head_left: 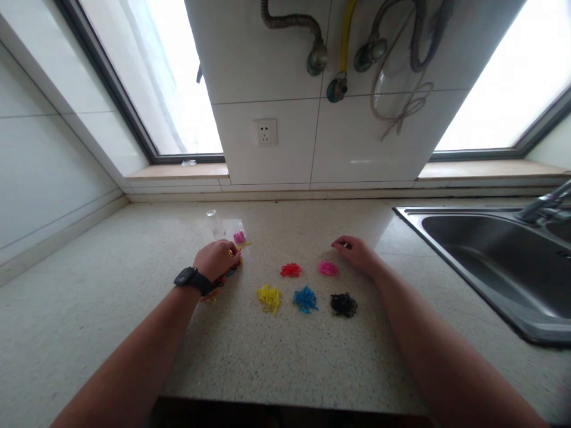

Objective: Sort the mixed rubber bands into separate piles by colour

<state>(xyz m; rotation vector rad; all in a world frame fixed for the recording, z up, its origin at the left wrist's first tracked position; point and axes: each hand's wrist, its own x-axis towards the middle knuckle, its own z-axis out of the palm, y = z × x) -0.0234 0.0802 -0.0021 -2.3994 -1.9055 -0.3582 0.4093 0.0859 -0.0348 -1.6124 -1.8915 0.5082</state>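
Note:
My left hand [217, 260], with a black watch [193, 279] at the wrist, is closed at the fingertips on small rubber bands. Beneath and beside it lies a mixed-colour pile of rubber bands [217, 291], partly covered by the hand. My right hand [355, 253] hovers or rests just behind the pink rubber bands [329, 269], its fingers curled together; what they hold, if anything, is hidden. Between the hands lie separate heaps of red rubber bands [291, 270], yellow rubber bands [269, 298], blue rubber bands [306, 299] and black rubber bands [343, 304].
Behind my left hand stand a clear cup [214, 224] and a small pink object [239, 236]. A steel sink [495, 267] with a tap [546, 202] is set into the speckled counter [285, 362] at right. A wall socket [266, 132] and pipe valves are on the back wall.

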